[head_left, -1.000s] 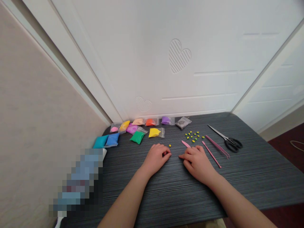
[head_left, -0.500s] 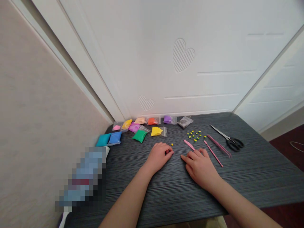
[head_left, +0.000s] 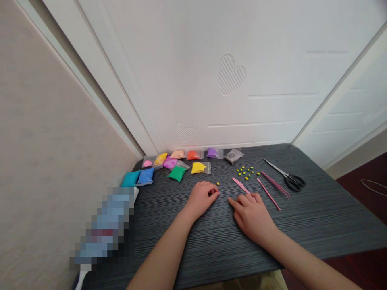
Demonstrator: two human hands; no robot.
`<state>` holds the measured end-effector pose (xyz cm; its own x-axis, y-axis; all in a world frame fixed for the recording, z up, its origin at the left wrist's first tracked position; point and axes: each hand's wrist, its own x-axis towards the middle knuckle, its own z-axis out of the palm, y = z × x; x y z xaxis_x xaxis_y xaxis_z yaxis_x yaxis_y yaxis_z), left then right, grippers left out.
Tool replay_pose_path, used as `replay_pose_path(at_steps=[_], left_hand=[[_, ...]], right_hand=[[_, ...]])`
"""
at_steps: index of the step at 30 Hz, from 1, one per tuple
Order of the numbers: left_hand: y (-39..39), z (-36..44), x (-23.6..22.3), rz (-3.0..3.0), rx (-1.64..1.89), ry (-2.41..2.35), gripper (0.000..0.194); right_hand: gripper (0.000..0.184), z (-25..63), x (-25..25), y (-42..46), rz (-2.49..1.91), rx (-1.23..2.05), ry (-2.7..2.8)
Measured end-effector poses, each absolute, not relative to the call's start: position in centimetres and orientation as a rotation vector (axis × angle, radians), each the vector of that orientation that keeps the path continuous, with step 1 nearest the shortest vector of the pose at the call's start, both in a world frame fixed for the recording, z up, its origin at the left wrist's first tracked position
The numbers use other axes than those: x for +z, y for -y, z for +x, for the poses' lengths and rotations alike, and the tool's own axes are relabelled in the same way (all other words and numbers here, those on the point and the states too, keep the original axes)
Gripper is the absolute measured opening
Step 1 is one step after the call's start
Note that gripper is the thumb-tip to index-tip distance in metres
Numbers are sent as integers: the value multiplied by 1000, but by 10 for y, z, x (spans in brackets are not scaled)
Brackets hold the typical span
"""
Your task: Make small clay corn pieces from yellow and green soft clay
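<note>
My left hand [head_left: 202, 199] rests on the dark table, fingers curled and thumb close to the fingertips; whatever is in them, if anything, is hidden. Just beyond it lies a small yellow ball [head_left: 218, 183]. My right hand [head_left: 252, 214] lies palm down, its index finger stretched out with the tip on the tabletop and the other fingers loosely bent. Nothing shows under that fingertip. A pink plastic knife [head_left: 240, 185] reaches out from beside its fingers. To the right lie a thin pink modelling tool [head_left: 269, 195] and pink tweezers [head_left: 275, 185].
Several tiny yellow-and-green pieces [head_left: 247, 174] lie behind the tools. Black-handled scissors [head_left: 292, 181] are at the right. Bags of coloured clay, among them green [head_left: 177, 173], yellow [head_left: 198, 167] and blue [head_left: 146, 176], line the back left. A blurred-out package [head_left: 105, 221] lies at the left edge.
The view has shifted slightly, moving the objects a little leftward in the picture. My right index finger looks straighter. My left hand stays much the same.
</note>
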<state>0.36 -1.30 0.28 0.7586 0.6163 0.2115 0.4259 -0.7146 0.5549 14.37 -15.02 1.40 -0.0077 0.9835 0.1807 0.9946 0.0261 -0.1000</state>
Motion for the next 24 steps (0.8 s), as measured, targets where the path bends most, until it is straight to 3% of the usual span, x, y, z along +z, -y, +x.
replay_pose_path(at_steps=[13, 24], left_hand=[[6, 1, -3, 2186, 555, -798, 15], [7, 0, -3, 2158, 553, -750, 20]], right_hand=[[14, 158, 9, 125, -1980, 127, 1910], [14, 161, 9, 126, -1947, 169, 1908]])
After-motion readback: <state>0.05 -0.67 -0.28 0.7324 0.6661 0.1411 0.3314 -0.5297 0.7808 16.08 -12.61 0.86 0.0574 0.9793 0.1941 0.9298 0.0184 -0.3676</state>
